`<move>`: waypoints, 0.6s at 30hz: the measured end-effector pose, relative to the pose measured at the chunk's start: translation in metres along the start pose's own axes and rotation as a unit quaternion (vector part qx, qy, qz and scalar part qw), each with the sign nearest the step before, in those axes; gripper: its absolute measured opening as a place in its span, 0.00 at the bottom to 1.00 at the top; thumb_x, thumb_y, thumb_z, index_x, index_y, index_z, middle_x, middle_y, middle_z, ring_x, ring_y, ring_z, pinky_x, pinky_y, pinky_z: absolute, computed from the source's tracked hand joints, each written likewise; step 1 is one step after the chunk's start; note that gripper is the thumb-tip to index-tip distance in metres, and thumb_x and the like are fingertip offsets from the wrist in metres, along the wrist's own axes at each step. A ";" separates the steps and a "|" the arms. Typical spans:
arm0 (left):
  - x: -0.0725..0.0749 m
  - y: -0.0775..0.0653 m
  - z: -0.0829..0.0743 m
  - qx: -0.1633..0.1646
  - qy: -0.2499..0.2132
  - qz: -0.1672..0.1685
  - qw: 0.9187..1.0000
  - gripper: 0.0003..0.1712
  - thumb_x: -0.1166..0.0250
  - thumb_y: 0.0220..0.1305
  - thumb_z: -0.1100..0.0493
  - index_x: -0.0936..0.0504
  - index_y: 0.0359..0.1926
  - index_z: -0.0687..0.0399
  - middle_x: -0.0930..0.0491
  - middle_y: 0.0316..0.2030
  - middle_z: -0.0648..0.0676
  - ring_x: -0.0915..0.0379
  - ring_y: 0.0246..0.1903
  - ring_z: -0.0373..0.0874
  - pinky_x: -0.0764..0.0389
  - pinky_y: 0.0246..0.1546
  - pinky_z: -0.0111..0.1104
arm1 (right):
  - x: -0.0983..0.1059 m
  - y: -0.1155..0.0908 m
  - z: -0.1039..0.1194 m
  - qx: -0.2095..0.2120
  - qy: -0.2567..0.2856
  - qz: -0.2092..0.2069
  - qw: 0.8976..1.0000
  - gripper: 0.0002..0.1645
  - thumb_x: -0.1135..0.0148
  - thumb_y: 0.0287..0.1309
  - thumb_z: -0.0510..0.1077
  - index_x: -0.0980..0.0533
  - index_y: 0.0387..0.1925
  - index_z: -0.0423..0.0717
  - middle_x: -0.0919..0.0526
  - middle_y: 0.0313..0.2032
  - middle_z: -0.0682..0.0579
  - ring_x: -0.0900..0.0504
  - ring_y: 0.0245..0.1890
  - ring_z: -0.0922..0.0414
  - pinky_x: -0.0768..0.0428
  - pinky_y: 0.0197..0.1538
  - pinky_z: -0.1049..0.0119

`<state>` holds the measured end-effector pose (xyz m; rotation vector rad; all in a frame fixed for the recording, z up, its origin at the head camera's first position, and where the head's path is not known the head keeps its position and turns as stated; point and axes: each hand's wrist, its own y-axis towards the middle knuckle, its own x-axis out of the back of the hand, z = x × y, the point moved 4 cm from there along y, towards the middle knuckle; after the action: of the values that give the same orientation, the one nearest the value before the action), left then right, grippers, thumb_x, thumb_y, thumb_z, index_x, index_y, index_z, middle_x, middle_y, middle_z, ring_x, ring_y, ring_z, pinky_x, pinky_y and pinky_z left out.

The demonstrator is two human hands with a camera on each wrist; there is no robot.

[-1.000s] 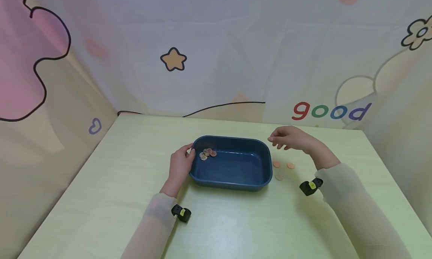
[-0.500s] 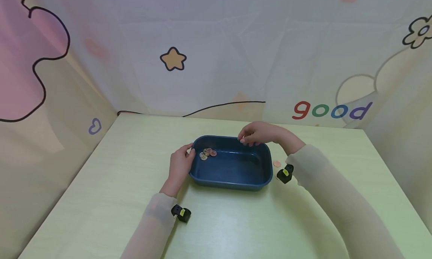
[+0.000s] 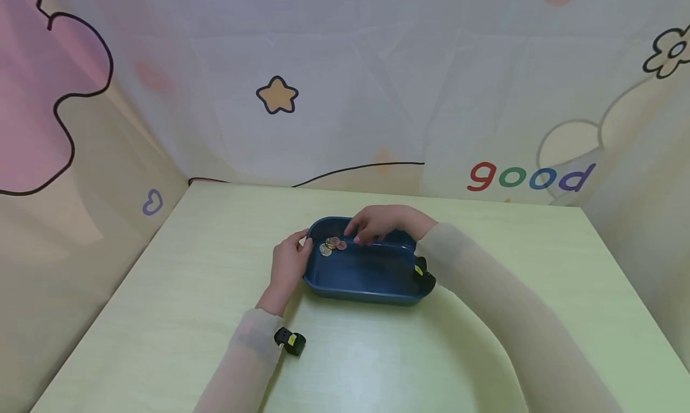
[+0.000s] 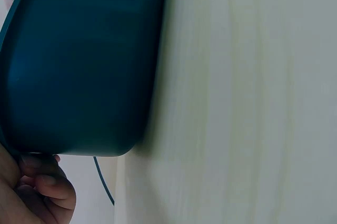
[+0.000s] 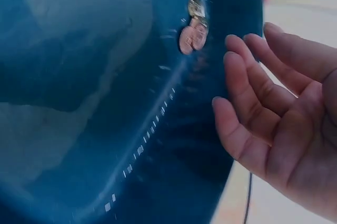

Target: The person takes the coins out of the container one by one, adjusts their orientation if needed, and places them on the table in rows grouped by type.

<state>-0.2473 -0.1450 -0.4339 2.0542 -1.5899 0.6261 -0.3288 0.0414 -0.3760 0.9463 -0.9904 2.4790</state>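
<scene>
Currently the right hand (image 3: 380, 222) hovers with loose, empty fingers over the blue tray (image 3: 372, 284) near the coins (image 3: 332, 244) in its far-left corner; the left hand (image 3: 289, 262) grips the rim. A careless nudge could scatter them.

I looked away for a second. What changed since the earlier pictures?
The right hand moved left from beside the blue tray to over its far-left corner, fingers open above the coins. The left hand stayed on the tray's left end; tray and coins did not move.
</scene>
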 end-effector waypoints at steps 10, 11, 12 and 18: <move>-0.002 0.001 0.001 -0.005 -0.007 -0.004 1.000 0.21 0.40 0.73 0.60 0.19 0.62 0.65 0.35 0.17 0.48 0.41 0.18 0.40 0.40 0.22 0.29 | -0.020 0.040 0.003 -0.033 -0.020 0.012 0.999 0.28 0.49 0.75 0.40 0.32 0.73 0.44 0.13 0.49 0.43 0.16 0.40 0.57 0.21 0.36 0.69; -0.002 0.001 0.001 -0.005 -0.007 -0.004 1.000 0.21 0.40 0.73 0.60 0.19 0.62 0.65 0.35 0.17 0.48 0.41 0.18 0.40 0.40 0.22 0.29 | -0.021 0.043 0.004 -0.037 -0.023 0.013 0.999 0.28 0.49 0.75 0.40 0.32 0.73 0.44 0.13 0.50 0.43 0.15 0.41 0.56 0.21 0.36 0.69; -0.003 0.001 0.002 -0.004 -0.008 -0.004 1.000 0.21 0.40 0.73 0.60 0.19 0.62 0.65 0.35 0.17 0.48 0.42 0.18 0.40 0.40 0.23 0.29 | -0.022 0.045 0.004 -0.040 -0.025 0.014 0.999 0.28 0.49 0.76 0.40 0.33 0.74 0.44 0.13 0.50 0.42 0.15 0.42 0.55 0.21 0.36 0.69; -0.001 0.001 0.001 -0.009 -0.009 -0.006 1.000 0.21 0.40 0.73 0.60 0.19 0.62 0.65 0.36 0.17 0.47 0.42 0.18 0.40 0.39 0.23 0.30 | -0.026 0.058 0.003 -0.054 -0.034 -0.006 0.998 0.29 0.49 0.76 0.40 0.34 0.74 0.42 0.13 0.52 0.41 0.13 0.44 0.52 0.23 0.34 0.70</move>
<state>-0.2482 -0.1447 -0.4352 2.0607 -1.5866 0.5882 -0.3368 -0.0030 -0.4202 1.0054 -1.1250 2.3717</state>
